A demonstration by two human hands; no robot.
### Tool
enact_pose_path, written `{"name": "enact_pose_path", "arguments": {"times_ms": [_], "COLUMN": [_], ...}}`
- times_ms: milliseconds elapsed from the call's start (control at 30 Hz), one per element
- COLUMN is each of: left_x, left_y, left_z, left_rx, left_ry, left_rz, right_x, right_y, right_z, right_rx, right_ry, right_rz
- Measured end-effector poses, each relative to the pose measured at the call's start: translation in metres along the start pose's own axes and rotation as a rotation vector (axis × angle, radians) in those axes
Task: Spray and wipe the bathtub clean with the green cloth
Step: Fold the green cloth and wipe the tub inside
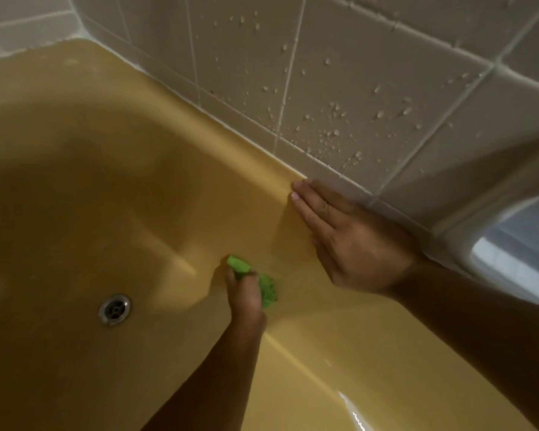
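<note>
While leaning over the tub:
Left hand [245, 293]: fist gripping green cloth [266, 286] against yellow bathtub [137, 181] wall.
Right hand [352, 241]: flat, fingers together, on rim by wet tiles [339, 88].
Drain [114, 308]: well left of cloth.

The bathtub [122, 188] is a mustard-yellow basin with a smooth, glossy surface — a bright glint shows on its near rim at the lower right. Its inner wall curves down from a flat ledge to a shadowed floor, where a round metal drain sits low on the left. The green cloth [263, 283] is bright lime, bunched into a small crumpled wad — it is pressed against the tub's inner wall below the ledge, right of the drain and apart from it.
</note>
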State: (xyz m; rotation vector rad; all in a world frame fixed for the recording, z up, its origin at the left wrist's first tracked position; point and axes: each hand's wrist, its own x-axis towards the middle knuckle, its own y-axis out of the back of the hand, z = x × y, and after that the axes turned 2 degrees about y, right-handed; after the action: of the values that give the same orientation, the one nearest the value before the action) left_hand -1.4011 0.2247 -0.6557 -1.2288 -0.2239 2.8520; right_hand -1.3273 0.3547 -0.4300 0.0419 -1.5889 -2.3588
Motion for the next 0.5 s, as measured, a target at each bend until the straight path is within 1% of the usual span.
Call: {"name": "enact_pose_path", "arguments": {"times_ms": [100, 200, 333, 433, 500], "left_x": [-0.043, -0.094, -0.141, -0.151, -0.146], "left_y": [-0.014, -0.027, -0.04, -0.04, -0.035], "left_z": [0.023, 0.05, 0.085, 0.076, 0.059], "left_rx": [-0.16, -0.175, -0.112, -0.019, 0.086], "left_ry": [-0.049, -0.134, -0.351, -0.44, -0.494], "left_rz": [-0.119, -0.246, -0.392, -0.408, -0.354], "right_x": [-0.005, -0.038, -0.088, -0.092, -0.088], "right_y": [-0.002, 0.002, 0.007, 0.005, 0.004], "right_z": [-0.002, -0.001, 0.005, 0.005, 0.001], "right_rx": [0.078, 0.195, 0.257, 0.208, 0.209], "right_ry": [-0.024, -0.056, -0.08, -0.082, -0.077], "right_rz": [0.017, 0.03, 0.04, 0.041, 0.044]}}
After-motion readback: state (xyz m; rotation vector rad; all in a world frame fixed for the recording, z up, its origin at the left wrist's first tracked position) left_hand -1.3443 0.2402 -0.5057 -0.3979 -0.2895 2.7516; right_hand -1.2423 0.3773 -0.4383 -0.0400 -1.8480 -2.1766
